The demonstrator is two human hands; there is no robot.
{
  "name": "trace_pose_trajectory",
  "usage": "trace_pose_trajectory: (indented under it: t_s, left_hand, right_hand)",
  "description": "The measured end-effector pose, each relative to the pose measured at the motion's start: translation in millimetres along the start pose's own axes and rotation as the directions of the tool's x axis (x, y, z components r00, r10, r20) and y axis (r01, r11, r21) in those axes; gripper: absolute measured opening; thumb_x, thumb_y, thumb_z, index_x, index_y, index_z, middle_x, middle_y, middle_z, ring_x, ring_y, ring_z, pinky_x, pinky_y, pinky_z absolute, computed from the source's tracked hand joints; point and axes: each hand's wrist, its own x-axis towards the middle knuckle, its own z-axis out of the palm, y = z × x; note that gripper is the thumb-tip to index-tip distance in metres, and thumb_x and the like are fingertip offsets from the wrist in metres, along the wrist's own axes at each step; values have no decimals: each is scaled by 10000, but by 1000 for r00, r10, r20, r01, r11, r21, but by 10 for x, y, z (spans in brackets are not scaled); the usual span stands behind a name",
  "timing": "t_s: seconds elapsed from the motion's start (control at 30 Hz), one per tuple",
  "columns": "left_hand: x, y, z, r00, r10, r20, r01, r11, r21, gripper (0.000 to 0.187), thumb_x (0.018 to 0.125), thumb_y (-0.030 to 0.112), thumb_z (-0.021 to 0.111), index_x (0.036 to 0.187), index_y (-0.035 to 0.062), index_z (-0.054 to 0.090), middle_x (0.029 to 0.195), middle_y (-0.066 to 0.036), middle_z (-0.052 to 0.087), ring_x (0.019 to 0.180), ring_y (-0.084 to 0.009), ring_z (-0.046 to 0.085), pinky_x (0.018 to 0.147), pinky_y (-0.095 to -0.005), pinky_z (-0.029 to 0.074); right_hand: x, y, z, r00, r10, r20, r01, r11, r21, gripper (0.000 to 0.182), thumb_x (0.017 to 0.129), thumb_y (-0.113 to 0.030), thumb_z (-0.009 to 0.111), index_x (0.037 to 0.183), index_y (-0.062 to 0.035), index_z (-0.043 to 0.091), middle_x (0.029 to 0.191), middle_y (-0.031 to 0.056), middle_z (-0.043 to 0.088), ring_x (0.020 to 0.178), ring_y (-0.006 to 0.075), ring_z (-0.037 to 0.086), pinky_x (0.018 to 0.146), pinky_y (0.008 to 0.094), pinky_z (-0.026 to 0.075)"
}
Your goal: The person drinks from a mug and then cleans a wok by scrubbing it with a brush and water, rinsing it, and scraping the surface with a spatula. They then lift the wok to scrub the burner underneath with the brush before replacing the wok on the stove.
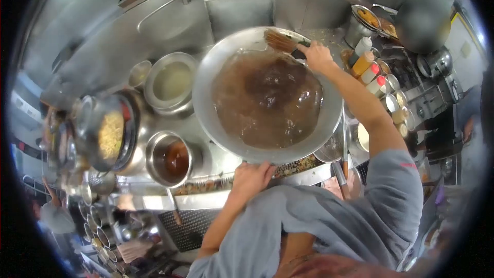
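A large metal wok (203, 90) holds brown, murky liquid (267, 100). My right hand (316, 55) is closed round the dark handle end of a brush (280, 41) with stiff brown bristles. The bristles lie against the wok's far inner wall, above the liquid. My left hand (252, 177) is at the near rim of the wok, fingers bent over the edge.
Left of the wok stand a pot of pale liquid (172, 80), a pot of reddish-brown liquid (171, 162) and a bowl of noodles (110, 135). Squeeze bottles (363, 61) line the right side. A person (57, 216) stands at the far left.
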Motion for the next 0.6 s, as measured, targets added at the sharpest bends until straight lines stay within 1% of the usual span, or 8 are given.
trace_pose_trajectory:
  t_s: [0.1,0.2,0.27,0.37,0.4,0.47,0.53,0.6]
  left_hand:
    - [-16,-19,-6,998,-10,54,9,1000,15,259,924,332,634,772,124,603,515,-99,584,483,-314,588,566,-427,477]
    - [16,-30,-11,998,-12,66,10,999,31,254,925,334,628,771,132,605,524,-97,594,479,-296,590,564,-413,476]
    - [-30,-18,2,998,-20,58,19,1000,16,254,922,329,632,761,134,605,518,-95,590,474,-297,587,559,-415,475]
    - [-48,-72,75,1000,-19,20,18,999,38,261,916,325,639,743,133,604,511,-92,585,463,-294,579,546,-416,472]
    - [-34,-83,119,1000,-15,-12,16,999,33,263,917,323,639,739,132,604,509,-89,583,459,-291,577,542,-415,470]
    - [-73,-75,147,999,-23,-34,24,999,29,265,918,320,638,736,131,603,507,-87,580,456,-287,574,539,-415,469]
    - [-63,-77,131,999,0,-45,2,999,36,262,922,323,633,749,130,597,498,-81,569,453,-283,574,529,-411,467]
    - [-54,-79,107,999,5,-46,-3,999,37,265,924,324,630,747,132,590,494,-78,562,452,-283,572,537,-410,469]
  right_hand:
    - [123,211,-83,993,-75,91,90,979,-184,606,846,-61,625,1394,-299,527,1143,197,603,1100,384,617,868,452,549]
    - [309,93,-301,988,-153,31,155,940,-304,621,848,-65,627,1410,-306,518,1128,183,613,1110,379,610,857,445,556]
    - [277,62,-201,993,-121,-15,111,950,-291,655,847,-68,632,1426,-341,497,1137,185,603,1089,368,619,835,432,565]
    - [172,44,-54,977,-141,158,175,958,-228,662,858,-102,629,1432,-390,471,1165,191,580,1067,379,617,810,451,572]
    - [234,41,-77,977,-150,154,183,956,-231,662,858,-102,629,1432,-390,471,1165,191,580,1067,379,617,810,451,572]
    - [296,3,-53,998,-41,-51,36,995,-97,670,856,-130,639,1447,-389,456,1176,196,578,1073,387,618,838,472,564]
    - [277,-120,-3,998,-34,-44,28,993,-116,642,884,-120,620,1462,-349,458,1193,200,582,1094,370,625,865,463,559]
    - [327,-202,73,978,-185,97,202,956,-212,627,888,-120,616,1458,-338,472,1193,199,583,1062,366,636,846,458,563]
